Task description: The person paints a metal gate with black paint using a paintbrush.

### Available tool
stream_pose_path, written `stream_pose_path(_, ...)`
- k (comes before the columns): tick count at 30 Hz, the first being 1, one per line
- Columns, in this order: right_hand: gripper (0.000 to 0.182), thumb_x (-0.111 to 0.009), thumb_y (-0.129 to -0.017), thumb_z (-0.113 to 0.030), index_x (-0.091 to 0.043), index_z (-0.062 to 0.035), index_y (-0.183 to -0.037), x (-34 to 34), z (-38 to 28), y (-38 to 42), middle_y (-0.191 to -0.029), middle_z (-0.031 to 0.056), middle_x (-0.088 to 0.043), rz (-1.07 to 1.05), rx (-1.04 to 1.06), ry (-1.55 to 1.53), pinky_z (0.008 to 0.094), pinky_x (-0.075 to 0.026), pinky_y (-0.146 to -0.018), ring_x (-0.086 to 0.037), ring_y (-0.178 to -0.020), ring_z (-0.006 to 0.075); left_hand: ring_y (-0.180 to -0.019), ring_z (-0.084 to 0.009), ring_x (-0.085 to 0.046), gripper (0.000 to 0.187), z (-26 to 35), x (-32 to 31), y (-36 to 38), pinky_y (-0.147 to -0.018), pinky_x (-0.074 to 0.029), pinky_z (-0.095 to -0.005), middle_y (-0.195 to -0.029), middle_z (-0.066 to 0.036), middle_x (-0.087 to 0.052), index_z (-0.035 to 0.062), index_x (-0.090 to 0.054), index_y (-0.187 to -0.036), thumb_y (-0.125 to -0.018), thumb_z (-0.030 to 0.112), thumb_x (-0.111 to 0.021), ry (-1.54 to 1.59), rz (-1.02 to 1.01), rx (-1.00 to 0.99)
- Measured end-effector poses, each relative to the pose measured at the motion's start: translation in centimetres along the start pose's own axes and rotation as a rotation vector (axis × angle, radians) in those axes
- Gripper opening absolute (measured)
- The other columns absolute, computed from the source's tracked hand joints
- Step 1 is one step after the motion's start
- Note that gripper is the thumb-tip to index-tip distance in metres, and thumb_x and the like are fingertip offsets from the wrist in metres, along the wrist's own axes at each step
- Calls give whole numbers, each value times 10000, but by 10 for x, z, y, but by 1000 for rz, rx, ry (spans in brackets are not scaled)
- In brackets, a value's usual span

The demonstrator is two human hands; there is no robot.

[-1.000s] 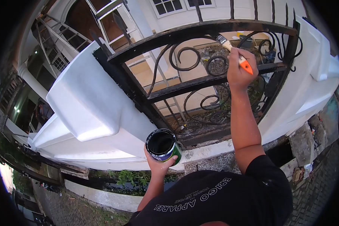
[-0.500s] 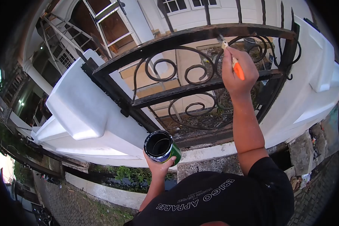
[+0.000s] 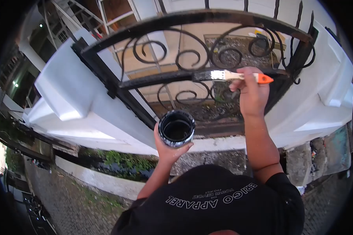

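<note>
My right hand is closed round a paintbrush with a wooden handle and an orange end. The brush lies nearly level, and its dark bristles point left at the middle rail of a black metal gate. Contact between bristles and rail looks likely but cannot be told for sure. My left hand is wrapped round an open can with dark paint inside and smears on its rim, below the middle rail. Scrollwork fills the gate above and below that rail.
White wall sections flank the gate, with a white pillar at the right. Pointed bars rise above the top rail. A metal ladder stands behind at upper left. Below lie a planted ditch and paving.
My right hand has brought the brush down from the top rail to the middle rail and turned it level. The can in my left hand sits higher and slightly further right, its opening facing me more.
</note>
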State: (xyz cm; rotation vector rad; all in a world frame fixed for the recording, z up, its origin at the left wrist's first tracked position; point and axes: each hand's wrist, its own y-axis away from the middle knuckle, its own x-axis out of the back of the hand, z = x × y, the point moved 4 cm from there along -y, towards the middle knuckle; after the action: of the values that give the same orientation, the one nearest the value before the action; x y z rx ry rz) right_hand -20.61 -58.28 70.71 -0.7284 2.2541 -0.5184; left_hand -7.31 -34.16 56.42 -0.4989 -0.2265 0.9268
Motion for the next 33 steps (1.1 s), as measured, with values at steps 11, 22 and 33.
stream_pose_path(11, 115, -600, -965, -66, -637, 14, -891, 37, -44, 53, -810, 74, -651, -291, -135, 382, 241, -454, -526, -561, -578, 82, -1295, -306, -522, 1211, -8, -85, 21, -1110, -408, -436, -1417, -210, -457, 15, -226, -1472, -542, 211, -977, -53, -166, -54)
stream_pose_path(22, 94, -693, -874, -25, -670, 18, -793, 19, -11, 70, -673, 45, -646, -633, -120, 806, 242, -434, -536, -569, -582, 83, -1271, -399, -521, 1115, -7, -91, 33, -1068, -406, -485, -1383, -208, -522, 58, -383, -1404, -484, 302, -962, -213, -108, -264)
stream_pose_path(33, 120, -599, -983, -107, -627, -9, -919, 66, -11, 66, -823, 87, -653, -66, -314, 506, 243, -461, -490, -564, -537, 108, -1265, -392, -522, 1103, -11, -50, 19, -1069, -405, -486, -1371, -200, -529, 55, -391, -1402, -485, 319, -945, -313, -104, -198)
